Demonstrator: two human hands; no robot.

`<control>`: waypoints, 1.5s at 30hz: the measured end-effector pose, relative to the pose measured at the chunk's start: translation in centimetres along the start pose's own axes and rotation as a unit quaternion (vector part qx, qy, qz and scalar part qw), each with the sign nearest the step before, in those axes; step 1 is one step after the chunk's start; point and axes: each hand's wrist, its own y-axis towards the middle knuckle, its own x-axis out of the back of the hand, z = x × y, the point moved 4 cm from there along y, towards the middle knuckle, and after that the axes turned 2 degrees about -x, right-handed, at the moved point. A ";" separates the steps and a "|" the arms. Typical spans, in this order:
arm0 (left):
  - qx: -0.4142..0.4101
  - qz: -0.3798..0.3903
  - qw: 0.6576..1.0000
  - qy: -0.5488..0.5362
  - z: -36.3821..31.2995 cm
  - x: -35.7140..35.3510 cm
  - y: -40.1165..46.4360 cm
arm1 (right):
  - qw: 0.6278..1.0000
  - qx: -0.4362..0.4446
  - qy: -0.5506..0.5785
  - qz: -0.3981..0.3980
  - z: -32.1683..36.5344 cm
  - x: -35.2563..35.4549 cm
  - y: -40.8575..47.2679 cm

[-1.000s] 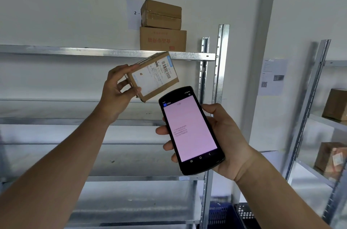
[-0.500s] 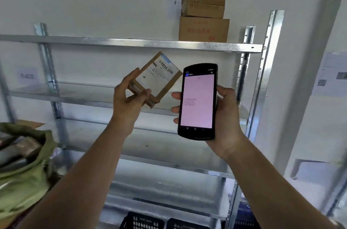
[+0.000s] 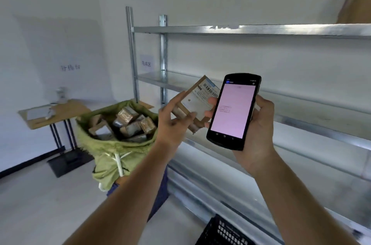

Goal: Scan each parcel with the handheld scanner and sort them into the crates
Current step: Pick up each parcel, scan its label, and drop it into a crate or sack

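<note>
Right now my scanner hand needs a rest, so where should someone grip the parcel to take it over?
Pinch the parcel by its free upper-right edges, coming from above; the left hand holds its lower-left end, and the handheld scanner covers its right corner.

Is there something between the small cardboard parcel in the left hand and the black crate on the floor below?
Nothing visible blocks it. The small brown cardboard parcel, held by the left hand, is above and left of the black plastic crate; only the left forearm and bare floor lie between. Most of the crate is out of frame.
</note>
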 end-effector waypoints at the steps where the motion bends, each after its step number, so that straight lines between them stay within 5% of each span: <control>1: 0.004 -0.006 1.000 0.012 0.4 2.0 0.5 | 1.000 -0.005 0.003 0.004 -1.5 -1.2 1.1; 14: 0.061 -0.103 0.988 0.096 10.0 22.5 9.7 | 0.993 -0.116 -0.009 0.014 -19.3 -10.9 18.2; 30: 0.147 -0.223 0.943 0.201 25.2 45.4 31.6 | 0.978 -0.204 -0.010 0.040 -40.8 -19.3 48.5; 40: 0.186 -0.177 0.923 0.286 34.9 59.5 44.3 | 0.976 -0.208 -0.053 0.025 -53.8 -27.3 62.1; 45: 0.225 -0.112 0.933 0.259 40.8 64.7 49.4 | 0.975 -0.207 -0.061 -0.052 -60.0 -29.1 67.1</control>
